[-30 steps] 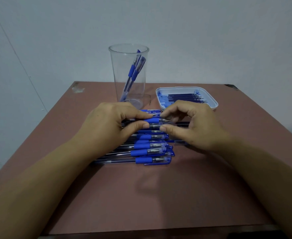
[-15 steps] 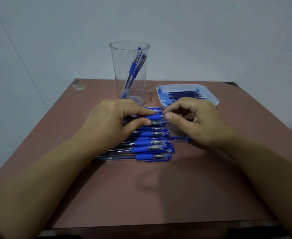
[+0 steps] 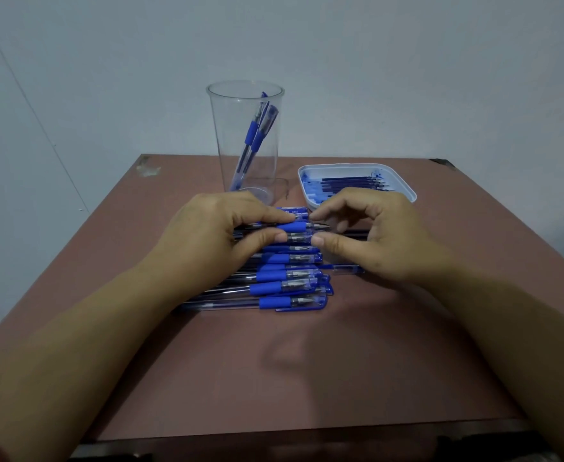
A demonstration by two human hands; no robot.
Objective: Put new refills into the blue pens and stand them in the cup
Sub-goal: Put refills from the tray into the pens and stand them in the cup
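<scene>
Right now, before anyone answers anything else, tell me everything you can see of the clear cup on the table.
The cup is a tall, clear tumbler, plastic by its look, wider at the rim than at the base. It stands upright toward the far edge of the table, left of the white tray. Two blue pens lean inside it, slanting up toward its right side. The left hand lies just in front of its base; whether they touch cannot be told.

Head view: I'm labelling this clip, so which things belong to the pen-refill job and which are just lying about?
Job: held pen in the left hand, right hand at its tip, row of pens, cup, tray of refills.
Lying about: pale scuff on the table, far left corner.
</scene>
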